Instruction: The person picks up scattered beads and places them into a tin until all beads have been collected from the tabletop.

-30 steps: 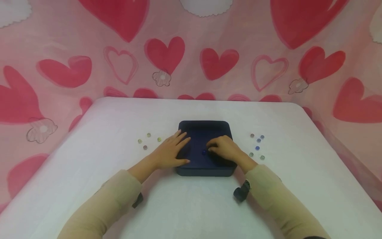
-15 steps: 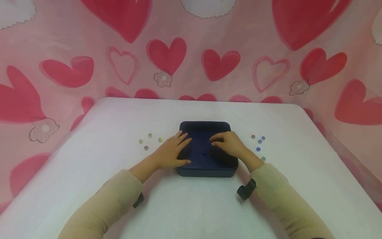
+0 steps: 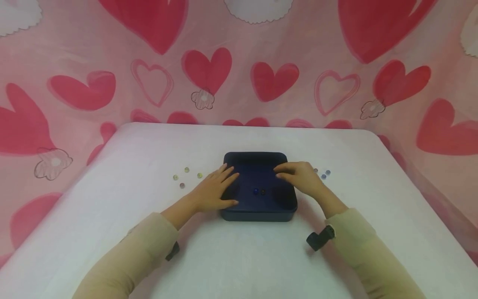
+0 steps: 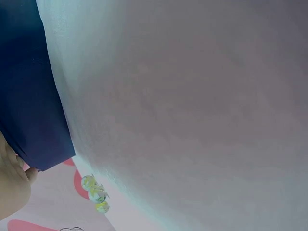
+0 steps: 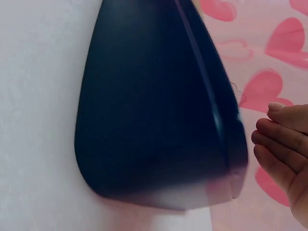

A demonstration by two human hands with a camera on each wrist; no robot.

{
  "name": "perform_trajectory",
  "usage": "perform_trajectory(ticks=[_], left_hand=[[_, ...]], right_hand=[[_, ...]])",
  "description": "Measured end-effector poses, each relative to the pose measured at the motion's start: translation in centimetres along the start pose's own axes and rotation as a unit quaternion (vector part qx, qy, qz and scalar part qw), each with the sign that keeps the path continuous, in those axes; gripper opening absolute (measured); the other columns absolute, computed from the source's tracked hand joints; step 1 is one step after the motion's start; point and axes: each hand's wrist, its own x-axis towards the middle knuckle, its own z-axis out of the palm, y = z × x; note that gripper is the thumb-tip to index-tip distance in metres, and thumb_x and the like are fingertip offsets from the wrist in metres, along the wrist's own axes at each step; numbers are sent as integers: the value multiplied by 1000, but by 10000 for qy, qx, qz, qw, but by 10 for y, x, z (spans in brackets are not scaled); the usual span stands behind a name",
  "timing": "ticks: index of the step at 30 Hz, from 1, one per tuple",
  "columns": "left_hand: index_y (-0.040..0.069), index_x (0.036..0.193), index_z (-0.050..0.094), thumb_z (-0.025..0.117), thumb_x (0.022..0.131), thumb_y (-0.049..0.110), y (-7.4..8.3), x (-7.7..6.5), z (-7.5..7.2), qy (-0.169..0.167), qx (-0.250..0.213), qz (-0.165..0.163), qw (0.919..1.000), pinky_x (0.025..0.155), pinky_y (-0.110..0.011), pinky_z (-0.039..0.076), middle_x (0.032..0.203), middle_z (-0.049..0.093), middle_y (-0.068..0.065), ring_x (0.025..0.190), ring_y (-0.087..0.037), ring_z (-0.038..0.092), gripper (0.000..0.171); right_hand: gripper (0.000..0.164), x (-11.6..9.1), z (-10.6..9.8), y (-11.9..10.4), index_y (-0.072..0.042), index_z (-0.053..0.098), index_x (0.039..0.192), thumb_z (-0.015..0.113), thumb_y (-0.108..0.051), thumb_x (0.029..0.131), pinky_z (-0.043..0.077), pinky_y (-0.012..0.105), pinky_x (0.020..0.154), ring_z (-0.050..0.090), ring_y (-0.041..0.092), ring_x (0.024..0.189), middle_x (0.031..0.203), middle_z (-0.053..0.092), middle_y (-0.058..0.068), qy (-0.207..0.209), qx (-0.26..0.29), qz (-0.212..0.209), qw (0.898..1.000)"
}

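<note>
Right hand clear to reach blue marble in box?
Likely yes: the right hand, apparently holding nothing, hangs partly over the open box, with nothing visible between it and the blue marble.

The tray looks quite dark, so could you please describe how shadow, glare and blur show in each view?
Head: shadow darkens the tray below the right hand; left wrist: table unevenly lit, greyer toward the upper right; right wrist: tray's lower end smeared pale, small glint on its rim.

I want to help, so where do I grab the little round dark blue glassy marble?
Probably pinch the little round dark blue glassy marble at its near and far sides, reaching down from above: the walls of the dark blue rectangular tray rise around it, and a little round brownish marble sits close on its right.
</note>
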Motion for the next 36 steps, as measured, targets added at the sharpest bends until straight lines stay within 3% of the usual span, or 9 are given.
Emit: perform_trajectory(ticks=[11, 32, 36], left_hand=[[11, 138, 22, 45, 79, 56, 1, -1, -1, 12, 25, 0, 10000, 102, -40, 10, 143, 12, -9, 130, -24, -2, 77], [12, 137, 22, 45, 79, 56, 0, -1, -1, 20, 12, 29, 10000, 103, -40, 9, 143, 12, -9, 130, -23, -3, 77], [11, 137, 23, 45, 79, 56, 0, -1, -1, 13, -25, 45, 10000, 103, -40, 9, 143, 13, -10, 130, -23, -3, 77]], right_hand=[[24, -14, -16, 14, -3, 64, 101, 61, -15, 80, 47, 37, 76, 59, 23, 90, 97, 63, 10, 361, 207, 4, 9991], [27, -43, -36, 45, -4, 64, 101, 59, -22, 82, 45, 41, 75, 59, 24, 86, 96, 63, 12, 713, -12, 583, 9957], [30, -50, -40, 48, -2, 63, 101, 59, -24, 82, 42, 43, 81, 57, 27, 93, 103, 61, 14, 753, 26, 695, 9947]])
